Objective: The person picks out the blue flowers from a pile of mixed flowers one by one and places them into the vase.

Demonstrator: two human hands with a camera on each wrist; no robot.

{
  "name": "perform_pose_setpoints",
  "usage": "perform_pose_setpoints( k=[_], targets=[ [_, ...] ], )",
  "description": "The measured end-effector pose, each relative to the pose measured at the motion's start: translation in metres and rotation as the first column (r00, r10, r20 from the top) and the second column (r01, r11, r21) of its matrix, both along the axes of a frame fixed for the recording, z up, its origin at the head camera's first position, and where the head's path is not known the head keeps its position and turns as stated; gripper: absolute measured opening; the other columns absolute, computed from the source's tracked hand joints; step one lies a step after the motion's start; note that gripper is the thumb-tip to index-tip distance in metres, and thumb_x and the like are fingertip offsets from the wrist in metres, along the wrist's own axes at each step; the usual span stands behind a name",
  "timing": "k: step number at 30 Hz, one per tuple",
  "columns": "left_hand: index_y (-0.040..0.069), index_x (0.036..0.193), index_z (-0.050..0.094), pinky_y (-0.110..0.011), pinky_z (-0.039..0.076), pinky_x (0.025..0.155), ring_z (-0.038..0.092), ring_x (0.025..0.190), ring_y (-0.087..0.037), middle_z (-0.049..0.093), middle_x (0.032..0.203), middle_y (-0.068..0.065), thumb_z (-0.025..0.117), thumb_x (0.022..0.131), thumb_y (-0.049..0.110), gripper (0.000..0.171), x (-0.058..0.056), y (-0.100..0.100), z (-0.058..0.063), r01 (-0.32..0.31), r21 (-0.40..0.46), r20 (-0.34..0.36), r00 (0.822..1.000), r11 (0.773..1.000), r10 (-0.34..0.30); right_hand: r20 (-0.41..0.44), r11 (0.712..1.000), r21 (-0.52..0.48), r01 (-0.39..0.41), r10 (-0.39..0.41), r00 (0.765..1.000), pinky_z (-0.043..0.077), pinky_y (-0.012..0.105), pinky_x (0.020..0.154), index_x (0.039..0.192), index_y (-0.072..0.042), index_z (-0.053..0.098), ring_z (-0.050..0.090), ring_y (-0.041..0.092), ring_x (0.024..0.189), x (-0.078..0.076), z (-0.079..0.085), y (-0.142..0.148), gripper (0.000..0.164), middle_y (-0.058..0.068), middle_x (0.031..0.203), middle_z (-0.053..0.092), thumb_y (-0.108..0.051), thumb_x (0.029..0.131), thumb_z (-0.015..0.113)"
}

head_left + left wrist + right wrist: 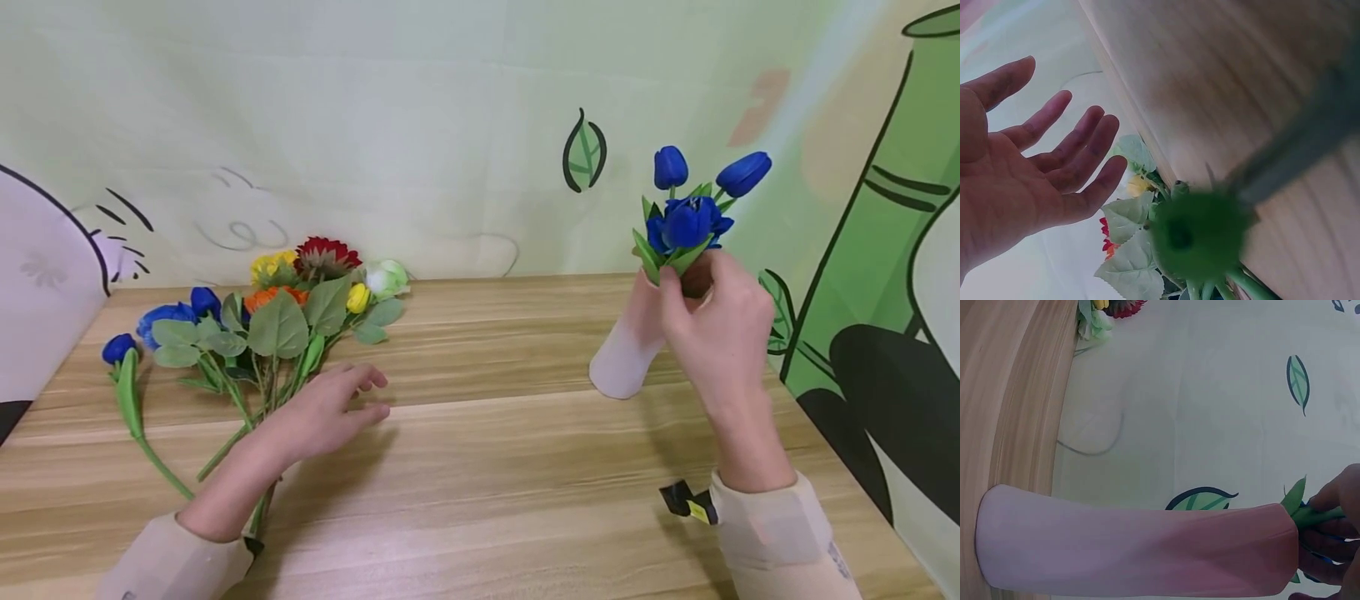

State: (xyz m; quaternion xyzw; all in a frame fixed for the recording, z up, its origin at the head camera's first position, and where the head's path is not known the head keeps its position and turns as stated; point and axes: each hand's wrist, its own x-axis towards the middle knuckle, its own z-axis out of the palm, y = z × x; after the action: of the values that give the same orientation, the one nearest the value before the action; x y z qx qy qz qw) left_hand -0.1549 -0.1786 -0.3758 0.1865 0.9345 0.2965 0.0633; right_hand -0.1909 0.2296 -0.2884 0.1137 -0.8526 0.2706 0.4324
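A pink-and-white vase [628, 350] stands on the right side of the table with several blue tulips [686, 225] in its mouth. At the rim, my right hand [723, 321] pinches a green tulip stem [1316, 515] between thumb and fingers; the blooms rise above the hand. The stem's lower part is hidden inside the vase. My left hand [330, 412] hovers palm inward by the pile of artificial flowers, its fingers loosely spread and holding nothing. In the left wrist view, a blurred green stem [1197, 237] lies close to the camera, below the left hand [1035, 162].
The pile holds a red flower [326, 257], an orange flower [276, 297], a yellow tulip [358, 297] and broad leaves [277, 325]. A single blue tulip [120, 348] lies at its left. Behind the table [480, 467] hangs a printed cloth backdrop [450, 150].
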Motion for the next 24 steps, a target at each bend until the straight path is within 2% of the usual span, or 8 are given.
perform_pose_setpoints(
  k=[3, 8, 16, 19, 24],
  targets=[
    [0.002, 0.126, 0.064, -0.056, 0.050, 0.093, 0.060, 0.115, -0.040, 0.064, 0.122, -0.022, 0.068, 0.101, 0.023, 0.032, 0.000, 0.000, 0.000, -0.002, -0.002, 0.000, 1.000, 1.000, 0.002, -0.006, 1.000, 0.020, 0.006, -0.006, 1.000, 0.042, 0.033, 0.062, 0.090, 0.007, 0.068, 0.065, 0.031, 0.066, 0.000, 0.002, -0.001, 0.017, 0.017, 0.079, 0.070, -0.010, 0.095, 0.070],
    [0.002, 0.126, 0.064, -0.056, 0.049, 0.094, 0.060, 0.116, -0.040, 0.064, 0.122, -0.022, 0.067, 0.101, 0.023, 0.033, 0.000, 0.000, 0.000, 0.002, -0.002, -0.002, 1.000, 1.000, -0.002, 0.070, 0.998, 0.057, 0.028, -0.032, 0.997, 0.047, 0.042, 0.062, 0.086, 0.007, 0.069, 0.066, 0.034, 0.067, 0.001, 0.003, 0.000, 0.020, 0.019, 0.079, 0.070, -0.010, 0.095, 0.070],
    [0.002, 0.126, 0.063, -0.056, 0.049, 0.094, 0.059, 0.116, -0.040, 0.064, 0.123, -0.022, 0.067, 0.101, 0.023, 0.033, 0.000, -0.001, 0.001, -0.005, -0.005, -0.001, 1.000, 1.000, 0.005, 0.146, 0.998, 0.044, 0.033, -0.040, 0.988, 0.048, 0.045, 0.063, 0.088, 0.007, 0.070, 0.066, 0.034, 0.069, 0.006, 0.005, -0.001, 0.021, 0.020, 0.082, 0.070, -0.013, 0.095, 0.069],
    [0.002, 0.126, 0.063, -0.056, 0.049, 0.094, 0.059, 0.116, -0.040, 0.064, 0.123, -0.022, 0.067, 0.101, 0.024, 0.033, 0.000, -0.001, 0.001, -0.006, -0.007, 0.001, 1.000, 1.000, 0.006, 0.126, 0.999, 0.014, 0.035, -0.037, 0.991, 0.044, 0.043, 0.066, 0.095, 0.007, 0.069, 0.064, 0.034, 0.073, 0.008, 0.005, 0.000, 0.023, 0.020, 0.084, 0.069, -0.016, 0.095, 0.070],
    [0.003, 0.127, 0.063, -0.056, 0.049, 0.094, 0.059, 0.117, -0.040, 0.064, 0.124, -0.023, 0.067, 0.101, 0.024, 0.034, 0.000, -0.002, 0.001, -0.009, -0.006, 0.005, 1.000, 1.000, 0.009, 0.000, 0.997, -0.076, 0.010, -0.010, 1.000, 0.041, 0.044, 0.077, 0.114, 0.009, 0.064, 0.061, 0.036, 0.089, 0.010, 0.006, -0.003, 0.037, 0.024, 0.099, 0.066, -0.020, 0.094, 0.074]
  ],
)
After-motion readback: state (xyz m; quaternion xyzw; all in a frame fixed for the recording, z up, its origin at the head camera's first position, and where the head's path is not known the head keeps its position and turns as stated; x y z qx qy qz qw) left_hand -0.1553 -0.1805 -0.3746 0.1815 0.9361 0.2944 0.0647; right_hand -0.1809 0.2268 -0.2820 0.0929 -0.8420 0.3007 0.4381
